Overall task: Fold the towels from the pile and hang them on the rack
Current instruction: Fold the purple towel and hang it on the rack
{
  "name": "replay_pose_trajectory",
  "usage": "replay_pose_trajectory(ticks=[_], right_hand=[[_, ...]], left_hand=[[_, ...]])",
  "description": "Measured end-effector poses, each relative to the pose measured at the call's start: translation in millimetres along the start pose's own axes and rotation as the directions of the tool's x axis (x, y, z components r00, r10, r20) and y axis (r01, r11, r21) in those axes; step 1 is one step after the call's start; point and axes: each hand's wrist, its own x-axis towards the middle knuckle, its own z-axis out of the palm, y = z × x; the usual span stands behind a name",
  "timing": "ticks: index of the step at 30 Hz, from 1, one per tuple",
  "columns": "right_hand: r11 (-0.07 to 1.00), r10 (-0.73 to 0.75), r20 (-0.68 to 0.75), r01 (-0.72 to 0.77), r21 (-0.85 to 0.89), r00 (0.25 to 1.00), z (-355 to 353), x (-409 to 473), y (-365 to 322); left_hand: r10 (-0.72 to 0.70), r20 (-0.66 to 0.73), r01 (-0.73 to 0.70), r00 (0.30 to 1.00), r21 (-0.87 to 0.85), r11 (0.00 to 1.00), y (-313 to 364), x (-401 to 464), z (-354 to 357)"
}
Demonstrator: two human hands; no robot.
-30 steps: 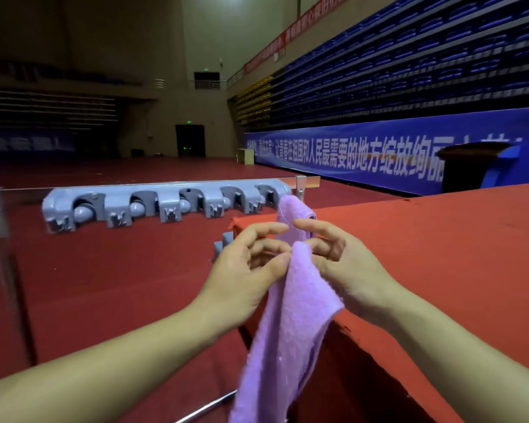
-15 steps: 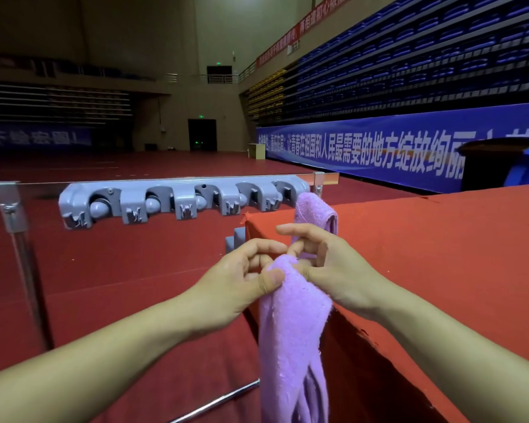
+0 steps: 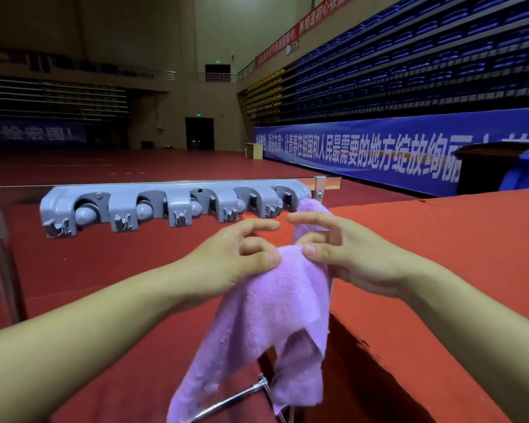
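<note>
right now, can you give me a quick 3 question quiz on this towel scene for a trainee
1. True or false: both hands pinch the purple towel.
2. At which end of the grey rack does the towel's upper part sit: A left, B middle, C right?
3. What colour is the cloth on the table?

Key:
1. True: left hand and right hand pinch its upper edge.
2. C
3. Red

Single head-worn view, facing forward and down, close over hands
</note>
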Motion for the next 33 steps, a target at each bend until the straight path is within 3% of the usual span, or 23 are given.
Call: replay_pose_trajectory(ticks=[7, 11, 16, 24, 30, 33], right_hand=[[0.998, -0.005, -0.011, 0.005, -0.068, 1.000, -25.2, -32.6, -4.2], [0.972, -0.024, -0.023, 0.018, -0.236, 0.999, -49.6, -44.7, -7.9], [0.913, -0.048, -0.035, 0.029, -0.406, 0.998, -83.4, -52.1, -16.8], [0.908, -0.173, -0.085, 0.125, -0.399, 0.981, -127.3, 11.2, -21.3], [0.921, -0.234, -0.093, 0.190, -0.340, 0.968, -144.9, 72.1, -30.1], [0.913, -0.236, -0.109, 0.182, -0.365, 0.966, -149.1, 99.9, -26.0]], left_hand=[[-0.013, 0.112, 0.002, 0.994, 0.098, 0.995, 3.5, 17.1, 31.3], [-0.060, 0.137, 0.040, 0.989, 0.143, 0.989, 11.4, 26.9, 48.5], [-0.018, 0.162, -0.028, 0.987, 0.274, 0.961, 20.5, 45.2, 64.1], [0.158, -0.120, -0.088, 0.980, 0.453, 0.887, 41.0, 100.4, 52.0], [0.225, -0.275, -0.017, 0.935, 0.597, 0.802, 46.4, 138.6, 24.4], [0.233, -0.310, 0.062, 0.922, 0.712, 0.699, 44.3, 152.0, 13.2]])
